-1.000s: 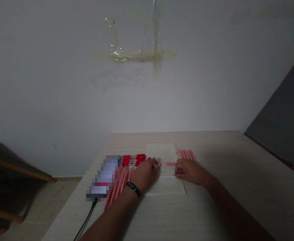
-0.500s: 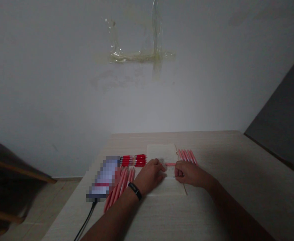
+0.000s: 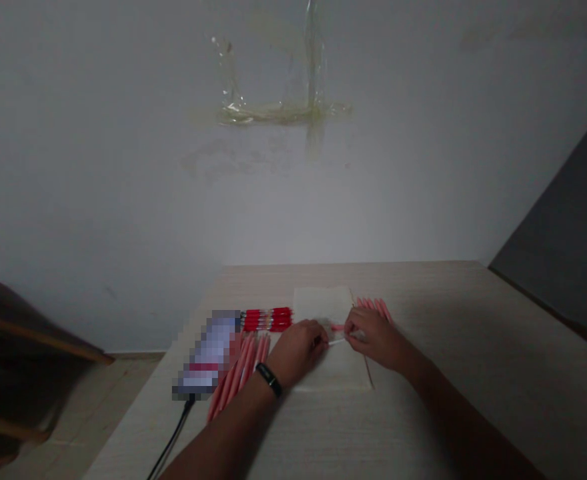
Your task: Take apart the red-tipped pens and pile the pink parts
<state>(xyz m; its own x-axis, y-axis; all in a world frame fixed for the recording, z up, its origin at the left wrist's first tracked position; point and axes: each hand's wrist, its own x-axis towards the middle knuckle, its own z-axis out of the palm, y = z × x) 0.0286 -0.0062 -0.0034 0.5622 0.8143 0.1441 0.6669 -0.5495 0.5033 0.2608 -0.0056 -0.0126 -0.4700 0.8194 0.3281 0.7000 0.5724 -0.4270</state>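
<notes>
Over a pale sheet or pad (image 3: 336,373), my left hand (image 3: 303,347) is closed, its fingertips pinching the left end of a thin white strip-like piece (image 3: 337,341). The right end of that piece meets the pinched fingers of my right hand (image 3: 373,335). What exactly the piece is cannot be made out. Just behind it lies a short pink length (image 3: 338,327), partly hidden by my right fingers. Several pink pens (image 3: 384,309) lie side by side beyond my right hand. A dark band (image 3: 269,379) circles my left wrist.
Left of the sheet, several red pens (image 3: 268,319) are lined up. Nearer, several pink pens (image 3: 238,377) lie in a slanted bunch beside a blurred-out phone-like device (image 3: 208,353) with a black cable (image 3: 171,437). The table's (image 3: 398,433) far edge meets a wall (image 3: 398,167).
My right hand has shifted slightly up and its fingers have turned into a pinch. My left fingers have curled in. The thin white piece now shows between both hands.
</notes>
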